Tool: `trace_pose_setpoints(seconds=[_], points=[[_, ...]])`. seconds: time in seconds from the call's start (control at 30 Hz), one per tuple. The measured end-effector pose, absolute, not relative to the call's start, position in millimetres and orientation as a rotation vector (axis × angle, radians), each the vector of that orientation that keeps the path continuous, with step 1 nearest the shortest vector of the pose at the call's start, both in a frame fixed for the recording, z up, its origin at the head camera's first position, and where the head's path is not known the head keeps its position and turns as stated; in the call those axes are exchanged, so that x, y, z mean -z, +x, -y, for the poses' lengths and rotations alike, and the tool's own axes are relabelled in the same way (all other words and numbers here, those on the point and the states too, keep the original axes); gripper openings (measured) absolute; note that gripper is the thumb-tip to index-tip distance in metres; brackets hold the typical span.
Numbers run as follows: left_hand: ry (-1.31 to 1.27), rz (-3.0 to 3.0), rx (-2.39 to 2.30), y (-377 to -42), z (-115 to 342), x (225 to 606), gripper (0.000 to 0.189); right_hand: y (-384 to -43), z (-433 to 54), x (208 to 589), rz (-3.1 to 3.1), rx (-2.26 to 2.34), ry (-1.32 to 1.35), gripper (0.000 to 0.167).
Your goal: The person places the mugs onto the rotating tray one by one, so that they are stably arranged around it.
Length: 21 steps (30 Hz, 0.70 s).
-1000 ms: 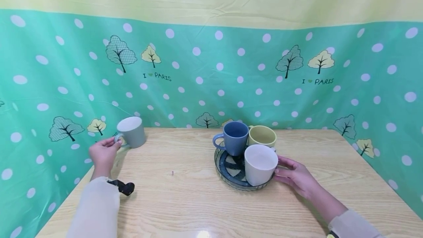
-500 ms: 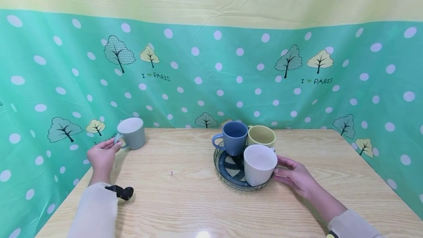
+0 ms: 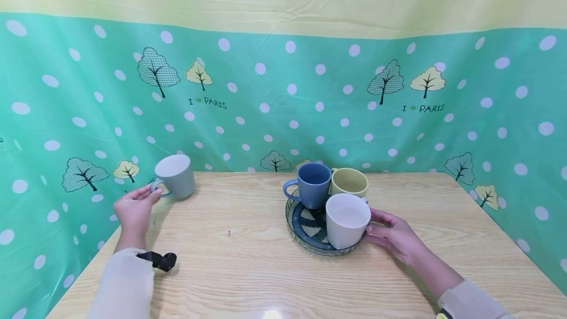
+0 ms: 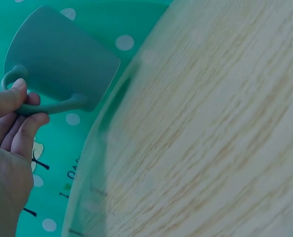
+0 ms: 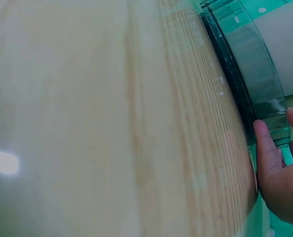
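My left hand pinches the handle of a grey-blue mug at the table's far left. In the left wrist view, thumb and fingers close round that handle; whether the mug's base touches the table I cannot tell. To the right, a round clear glass tray with a dark patterned base holds a blue mug, a yellow mug and a white mug. Thumb and fingers of my right hand grip the tray's right rim, beside the white mug. The right wrist view shows a fingertip low against the tray's wall.
A wooden table spans the space between the hands. A green and yellow patterned curtain hangs behind and along both sides. One tiny dark speck lies mid-table. A black strap piece juts from the left cuff.
The left hand and forearm have shifted slightly left, and the grey-blue mug tilts a little more. The right hand, tray and its mugs keep their places; the whole head view drifts slightly.
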<state>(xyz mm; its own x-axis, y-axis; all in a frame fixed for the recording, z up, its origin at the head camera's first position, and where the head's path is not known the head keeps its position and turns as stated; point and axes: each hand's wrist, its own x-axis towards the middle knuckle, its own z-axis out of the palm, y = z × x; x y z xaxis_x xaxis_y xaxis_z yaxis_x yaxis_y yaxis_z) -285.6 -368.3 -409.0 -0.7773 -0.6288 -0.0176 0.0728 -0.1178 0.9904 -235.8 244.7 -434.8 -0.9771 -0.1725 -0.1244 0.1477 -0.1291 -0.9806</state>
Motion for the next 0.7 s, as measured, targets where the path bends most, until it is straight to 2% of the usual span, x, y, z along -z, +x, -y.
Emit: trace_pose_setpoints(seconds=[0.3,0.7], points=[[0.575,1.679,1.984,-283,363,402,0.039,-236,-245,434,-1.917,2.212,-0.029,0.075],[0.51,1.65,2.006,-277,355,397,0.033,-235,-244,434,-1.921,2.213,-0.036,0.074]])
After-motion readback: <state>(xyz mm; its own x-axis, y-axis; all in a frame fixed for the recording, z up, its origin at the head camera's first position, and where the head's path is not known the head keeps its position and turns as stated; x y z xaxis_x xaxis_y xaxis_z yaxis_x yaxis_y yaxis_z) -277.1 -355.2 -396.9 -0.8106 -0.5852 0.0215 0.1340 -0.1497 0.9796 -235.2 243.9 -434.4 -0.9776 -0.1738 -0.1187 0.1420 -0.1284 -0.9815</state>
